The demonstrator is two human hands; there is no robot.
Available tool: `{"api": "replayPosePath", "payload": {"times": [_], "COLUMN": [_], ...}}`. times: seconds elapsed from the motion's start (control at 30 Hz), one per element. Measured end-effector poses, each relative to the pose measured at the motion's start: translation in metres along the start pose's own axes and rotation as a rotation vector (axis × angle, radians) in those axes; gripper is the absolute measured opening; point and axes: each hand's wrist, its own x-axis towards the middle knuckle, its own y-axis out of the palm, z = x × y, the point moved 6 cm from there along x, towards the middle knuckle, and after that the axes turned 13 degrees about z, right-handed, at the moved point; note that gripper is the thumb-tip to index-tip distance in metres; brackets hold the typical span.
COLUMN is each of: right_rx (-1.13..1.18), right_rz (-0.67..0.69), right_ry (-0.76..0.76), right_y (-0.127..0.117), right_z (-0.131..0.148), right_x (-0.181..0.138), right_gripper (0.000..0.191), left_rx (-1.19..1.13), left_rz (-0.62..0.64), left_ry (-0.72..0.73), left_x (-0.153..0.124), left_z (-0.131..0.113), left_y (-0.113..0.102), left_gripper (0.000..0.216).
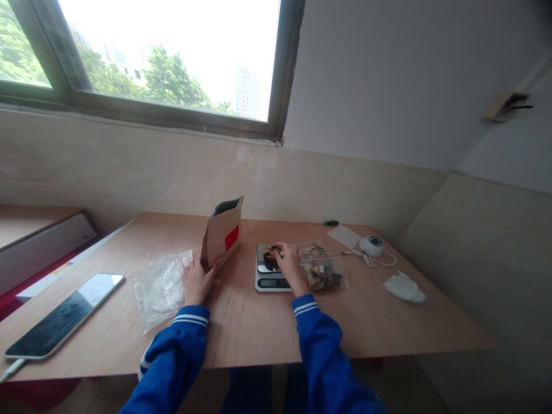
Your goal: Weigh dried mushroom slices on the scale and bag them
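My left hand [196, 282] rests against the base of an upright brown paper bag [223, 233] with a red label, fingers spread along its side. My right hand [290, 263] reaches over a small digital kitchen scale [269, 275], fingers pinched on dark dried pieces [271, 259] lying on the scale's platform. A clear plastic bag of dried slices [323, 270] lies just right of the scale, touching my right hand. Both arms wear blue sleeves with white stripes.
An empty clear plastic bag [159, 287] lies left of my left hand. A tablet [64, 316] lies near the table's left edge. A white round device with a cable [371, 245], a white card [344, 236], a green pen [331, 223] and white cloth [404, 287] lie at right.
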Motion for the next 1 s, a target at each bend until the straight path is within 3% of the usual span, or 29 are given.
{"api": "replayPosePath", "payload": {"times": [0.17, 0.33, 0.7, 0.83, 1.0], "right_rx": [0.024, 0.019, 0.039, 0.102, 0.177], "right_rz": [-0.192, -0.277, -0.298, -0.281, -0.149], "right_ry": [-0.049, -0.092, -0.137, -0.221, -0.381], "right_y": [-0.013, -0.018, -0.015, -0.022, -0.040], "right_z": [-0.018, -0.032, -0.030, -0.014, 0.047], "right_x": [-0.029, -0.051, -0.054, -0.052, -0.048], "right_gripper": [0.025, 0.027, 0.027, 0.028, 0.034], "left_rx": [-0.024, -0.022, 0.002, 0.008, -0.050], "left_rz": [-0.032, 0.006, 0.032, 0.026, 0.013], "left_ry": [0.013, -0.015, 0.011, 0.070, 0.183], "left_x": [0.000, 0.001, 0.002, 0.003, 0.004], "left_z": [0.000, 0.002, 0.003, 0.004, 0.002], "left_y": [0.000, 0.002, 0.004, 0.004, 0.003], "left_gripper": [0.079, 0.083, 0.081, 0.066, 0.048]}}
